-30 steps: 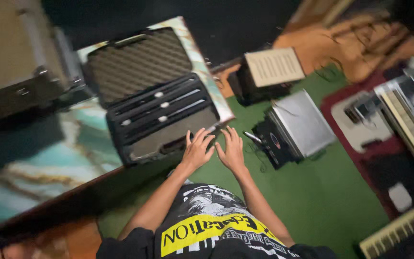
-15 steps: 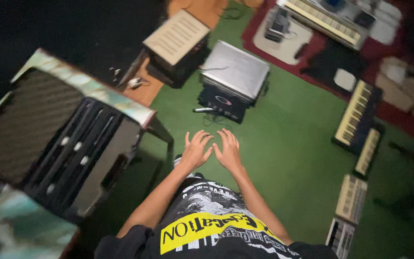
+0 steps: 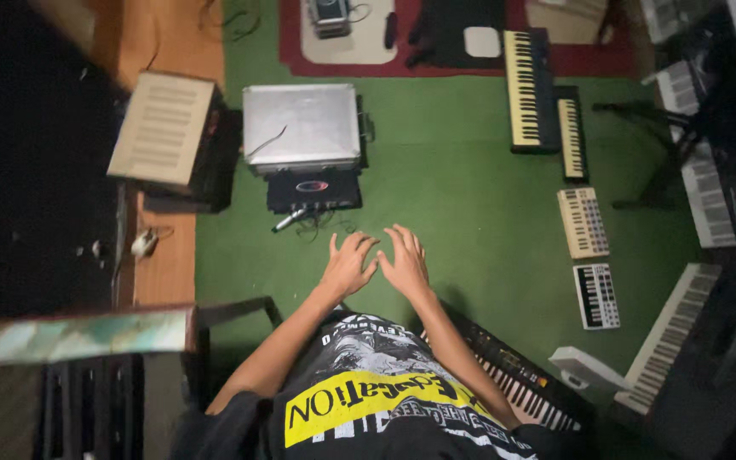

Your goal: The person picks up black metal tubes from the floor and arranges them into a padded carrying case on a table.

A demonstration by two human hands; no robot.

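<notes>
My left hand [image 3: 348, 265] and my right hand [image 3: 404, 263] are stretched out side by side in front of me, palms down, fingers spread, holding nothing. They hover over a green carpet [image 3: 462, 196]. Just beyond the fingertips lie a silver microphone [image 3: 290, 221] and a black audio box [image 3: 313, 188] with a closed silver case [image 3: 301, 128] on top. The marbled table [image 3: 78, 336] and the open black case [image 3: 87, 407] are at the lower left, away from both hands.
Several keyboards lie on the carpet at the right: a black one [image 3: 529, 89], small controllers [image 3: 582, 222] [image 3: 596, 296], a white one [image 3: 668, 336], and a black one [image 3: 513, 375] by my right arm. A music stand with a sheet [image 3: 162, 128] stands left.
The view has swung away from the table and open case toward the carpet and keyboards. Both hands left the case's front edge and now hang empty over the floor.
</notes>
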